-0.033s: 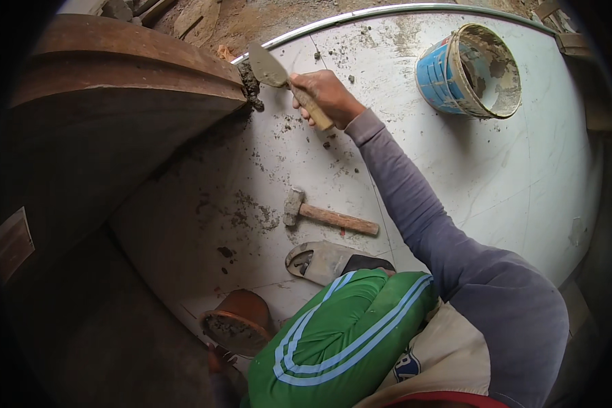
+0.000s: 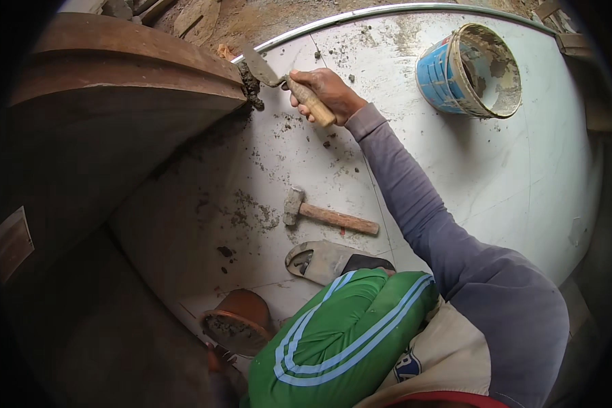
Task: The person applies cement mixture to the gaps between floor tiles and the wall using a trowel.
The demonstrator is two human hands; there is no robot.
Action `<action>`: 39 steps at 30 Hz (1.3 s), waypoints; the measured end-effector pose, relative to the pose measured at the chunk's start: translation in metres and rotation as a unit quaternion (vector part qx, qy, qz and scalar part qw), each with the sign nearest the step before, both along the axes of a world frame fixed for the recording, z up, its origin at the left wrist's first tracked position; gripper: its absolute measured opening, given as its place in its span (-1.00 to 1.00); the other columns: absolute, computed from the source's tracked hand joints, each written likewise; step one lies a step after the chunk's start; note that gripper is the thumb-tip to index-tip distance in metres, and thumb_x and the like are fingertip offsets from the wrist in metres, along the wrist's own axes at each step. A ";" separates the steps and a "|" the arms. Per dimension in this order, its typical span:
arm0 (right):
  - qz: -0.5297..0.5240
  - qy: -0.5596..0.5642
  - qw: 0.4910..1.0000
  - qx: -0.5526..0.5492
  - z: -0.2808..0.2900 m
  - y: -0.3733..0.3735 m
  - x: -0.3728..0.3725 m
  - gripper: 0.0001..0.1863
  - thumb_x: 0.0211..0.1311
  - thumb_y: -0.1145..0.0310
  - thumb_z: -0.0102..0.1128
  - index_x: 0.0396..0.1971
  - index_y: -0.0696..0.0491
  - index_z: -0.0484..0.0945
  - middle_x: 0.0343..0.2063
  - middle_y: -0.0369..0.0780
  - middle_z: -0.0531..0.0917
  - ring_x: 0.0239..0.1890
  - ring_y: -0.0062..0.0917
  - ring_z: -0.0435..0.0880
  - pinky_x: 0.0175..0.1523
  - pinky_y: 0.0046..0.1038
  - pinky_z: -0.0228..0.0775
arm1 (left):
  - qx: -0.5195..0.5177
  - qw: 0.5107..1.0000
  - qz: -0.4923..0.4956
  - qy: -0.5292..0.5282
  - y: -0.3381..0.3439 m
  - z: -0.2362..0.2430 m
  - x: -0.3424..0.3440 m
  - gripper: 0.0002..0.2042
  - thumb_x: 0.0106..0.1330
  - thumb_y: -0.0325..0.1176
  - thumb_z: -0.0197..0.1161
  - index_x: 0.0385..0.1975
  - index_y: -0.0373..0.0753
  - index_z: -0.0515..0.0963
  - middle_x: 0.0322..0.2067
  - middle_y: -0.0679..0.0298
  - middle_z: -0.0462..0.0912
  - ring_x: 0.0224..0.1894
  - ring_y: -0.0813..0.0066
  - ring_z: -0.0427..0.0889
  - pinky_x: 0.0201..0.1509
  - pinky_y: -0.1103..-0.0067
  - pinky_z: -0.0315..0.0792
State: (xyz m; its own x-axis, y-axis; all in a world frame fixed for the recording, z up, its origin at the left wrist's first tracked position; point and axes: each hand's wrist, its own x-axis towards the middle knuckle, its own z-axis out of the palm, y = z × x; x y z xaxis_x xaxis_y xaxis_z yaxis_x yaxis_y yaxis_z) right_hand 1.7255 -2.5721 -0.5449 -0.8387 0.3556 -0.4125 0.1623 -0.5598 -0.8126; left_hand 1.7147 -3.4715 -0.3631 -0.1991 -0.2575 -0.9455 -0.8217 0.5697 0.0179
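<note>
Head view shows the right hand [image 2: 330,92] grasping the wooden handle of a trowel [image 2: 261,67], fingers curled round it and the wrist turned toward the left. The trowel's blade points up and left, at the end of a brown ledge [image 2: 149,71], where a clump of dark mortar [image 2: 251,90] sits between the ledge and the white floor [image 2: 442,183]. Blade and mortar overlap from above; whether they touch is hard to tell. The left hand's grip cannot be told: a dim shape at the lower left, beside a small brown bucket [image 2: 249,307], may be a hand or a foot. Lumpy grey mix lies inside that bucket.

A hammer [image 2: 330,216] rests on the floor, its head to the left, just above a sandal [image 2: 319,262] by the green-clad knee [image 2: 347,333]. A larger blue bucket [image 2: 438,78] leans in the picture at the upper right, well apart from the trowel. Mortar crumbs dot the tiles.

Judging by the blade's place, the step in hand is trowel work on the mortar at the ledge's end. The next move seems to call for a steady wrist and light pressure.
</note>
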 end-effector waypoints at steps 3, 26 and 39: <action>0.013 0.009 0.986 -0.165 -0.004 0.001 -0.004 -0.55 0.75 0.12 -0.06 0.05 0.29 0.51 -0.44 -0.19 0.67 -0.65 -0.68 0.63 -0.67 -0.63 0.57 | 0.012 0.999 -0.041 -0.007 0.025 -0.003 -0.003 0.07 0.39 0.69 -0.16 0.53 -0.22 0.33 0.29 0.07 0.49 0.20 0.00 0.54 0.24 0.01 0.50; -0.020 0.026 0.951 -0.308 0.019 -0.093 0.029 -0.48 0.74 0.01 -0.08 0.10 0.24 0.51 -0.44 -0.27 0.62 -0.62 -0.69 0.58 -0.65 -0.62 0.53 | -0.041 0.999 -0.003 0.011 0.024 -0.009 0.005 0.16 0.35 0.74 -0.22 0.61 -0.24 0.24 0.47 -0.01 0.41 0.35 -0.06 0.48 0.40 0.05 0.38; 0.034 0.015 0.947 -0.319 0.033 -0.086 0.044 -0.50 0.70 -0.04 -0.05 0.04 0.17 0.51 -0.47 -0.28 0.61 -0.65 -0.65 0.56 -0.62 -0.56 0.55 | -0.030 0.999 0.015 -0.032 0.021 -0.005 0.000 0.18 0.35 0.72 -0.17 0.69 -0.23 0.09 0.62 0.00 0.24 0.57 -0.15 0.28 0.59 0.02 0.21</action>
